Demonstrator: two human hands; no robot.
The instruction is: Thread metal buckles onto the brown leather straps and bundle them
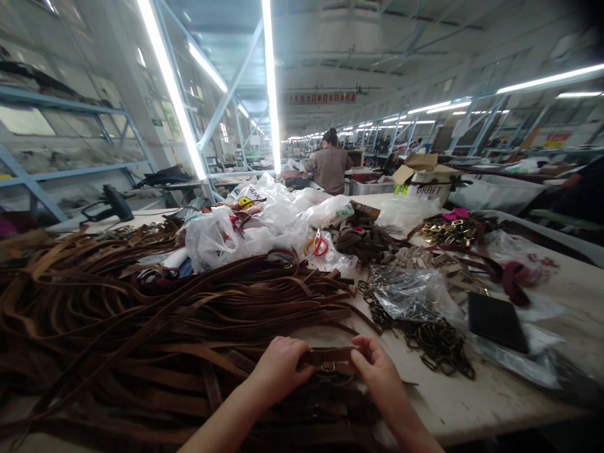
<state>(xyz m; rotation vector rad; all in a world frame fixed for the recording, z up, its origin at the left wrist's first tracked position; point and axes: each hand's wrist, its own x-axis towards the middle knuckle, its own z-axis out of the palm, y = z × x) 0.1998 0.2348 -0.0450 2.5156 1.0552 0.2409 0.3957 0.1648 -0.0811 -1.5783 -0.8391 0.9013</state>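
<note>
Between my two hands a brown leather strap (333, 357) is stretched roughly level, low in the middle of the view. My left hand (285, 367) has its fingers curled round the strap's left part. At the right end, my right hand (372, 365) pinches it between thumb and fingers. A small metal buckle (327, 366) shows just under the held stretch; whether it belongs to this strap, I cannot tell. More brown straps lie beneath and to the left in a large heap (155, 314). Dark metal rings and buckles (429, 343) are piled right of my right hand.
White plastic bags (264, 220) lie behind the straps, with red-handled scissors (316, 244) beside them. A black flat object (497, 321) rests at the right. Gold-coloured metal fittings (448, 231) and a cardboard box (425, 176) are farther back. A person (330, 165) faces away.
</note>
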